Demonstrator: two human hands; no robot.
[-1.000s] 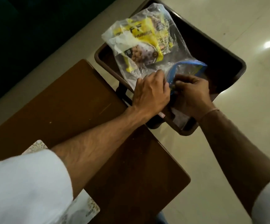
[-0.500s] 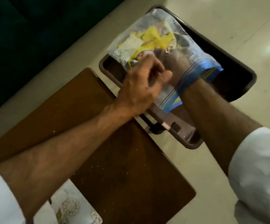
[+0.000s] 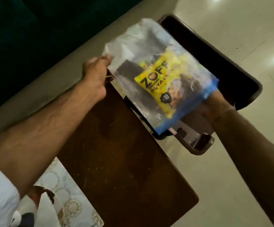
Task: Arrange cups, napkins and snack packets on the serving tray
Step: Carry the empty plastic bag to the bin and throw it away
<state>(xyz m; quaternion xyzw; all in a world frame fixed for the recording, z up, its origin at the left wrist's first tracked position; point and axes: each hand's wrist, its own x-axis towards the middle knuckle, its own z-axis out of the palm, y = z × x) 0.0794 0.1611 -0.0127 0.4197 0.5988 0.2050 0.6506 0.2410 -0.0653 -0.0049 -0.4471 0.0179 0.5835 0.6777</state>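
A clear zip bag with a blue seal strip hangs stretched between my hands above the dark brown serving tray. Inside the bag lies a yellow snack packet, near the bag's mouth. My left hand pinches the bag's closed far corner, over the wooden table's edge. My right hand is at the blue mouth. Its fingers reach inside toward the packet's end and are mostly hidden by the plastic. The tray's inside shows bare where the bag does not cover it.
The tray sits on a black stand beside a brown wooden table, and its handle end points toward me. A patterned white cloth lies at the lower left. Pale tiled floor surrounds the tray, and a dark surface fills the upper left.
The bag has been lifted and pulled out long. My left hand moved from the bag's mouth to its far corner, and my right hand drew back from deep inside to the mouth. The packet slid toward the opening.
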